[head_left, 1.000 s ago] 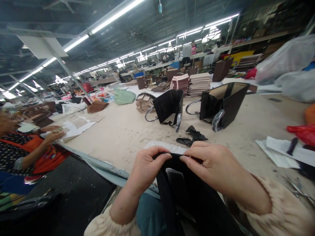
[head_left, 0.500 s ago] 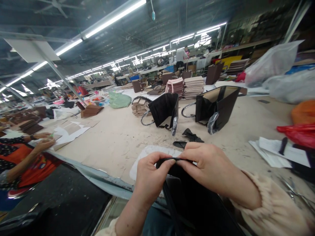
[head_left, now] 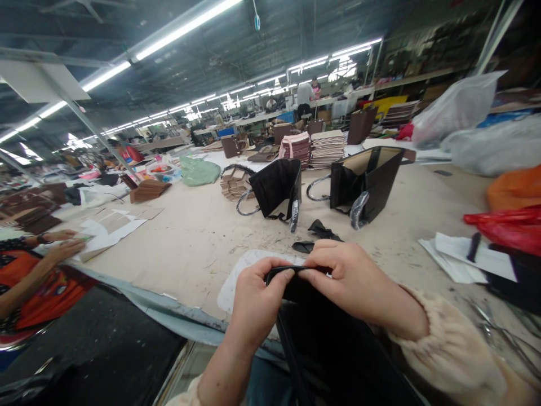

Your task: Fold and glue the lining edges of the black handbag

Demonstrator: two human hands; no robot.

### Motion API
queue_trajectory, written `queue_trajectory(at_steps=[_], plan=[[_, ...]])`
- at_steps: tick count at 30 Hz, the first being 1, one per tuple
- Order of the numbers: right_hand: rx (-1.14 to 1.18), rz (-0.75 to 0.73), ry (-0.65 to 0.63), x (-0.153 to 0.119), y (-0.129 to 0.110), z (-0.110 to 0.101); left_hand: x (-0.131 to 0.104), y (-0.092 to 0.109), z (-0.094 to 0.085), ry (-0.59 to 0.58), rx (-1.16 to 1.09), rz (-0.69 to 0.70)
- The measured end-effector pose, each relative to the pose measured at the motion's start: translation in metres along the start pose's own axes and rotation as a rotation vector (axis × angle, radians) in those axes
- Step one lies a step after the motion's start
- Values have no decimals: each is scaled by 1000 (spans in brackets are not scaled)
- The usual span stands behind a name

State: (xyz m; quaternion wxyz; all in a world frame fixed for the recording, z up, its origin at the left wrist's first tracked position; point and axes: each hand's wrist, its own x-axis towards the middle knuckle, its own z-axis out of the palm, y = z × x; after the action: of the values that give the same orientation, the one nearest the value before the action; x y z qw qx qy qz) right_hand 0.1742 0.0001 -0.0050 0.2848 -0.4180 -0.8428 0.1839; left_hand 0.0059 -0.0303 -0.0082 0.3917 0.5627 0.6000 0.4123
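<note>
At the near edge of the table [head_left: 203, 237], the left hand [head_left: 257, 304] and right hand [head_left: 350, 282] pinch the top rim of a black bag [head_left: 329, 349] (fingertips nearly meeting). Beyond lie black scraps [head_left: 319, 234] and 2 open bags [head_left: 279, 189], well apart.

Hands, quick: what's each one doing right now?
Left hand: closed, pinching the top edge of the black fabric bag.
Right hand: closed, pinching the same edge beside it.

Cream knit sleeves [head_left: 456, 338] w/ gathered cuffs, bare hands, blue trousers [head_left: 262, 383]
</note>
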Motion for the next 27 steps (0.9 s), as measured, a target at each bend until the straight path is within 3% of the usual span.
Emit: queue_trajectory(at_steps=[5, 12, 15, 21, 27], plan=[[106, 28, -14, -3, 4, 0, -1, -5, 0, -30, -67, -20], [332, 103, -43, -7, 9, -1, -4, -10, 9, -45, -336, -94], [344, 109, -7, -8, 9, 0, -4, -11, 12, -53, -362, -98], [297, 50, 51, -6, 8, 3, -6, -9, 22, 76, -416, -108], [271, 81, 61, -5, 10, 4, -4, -10, 23, 73, -458, -108]])
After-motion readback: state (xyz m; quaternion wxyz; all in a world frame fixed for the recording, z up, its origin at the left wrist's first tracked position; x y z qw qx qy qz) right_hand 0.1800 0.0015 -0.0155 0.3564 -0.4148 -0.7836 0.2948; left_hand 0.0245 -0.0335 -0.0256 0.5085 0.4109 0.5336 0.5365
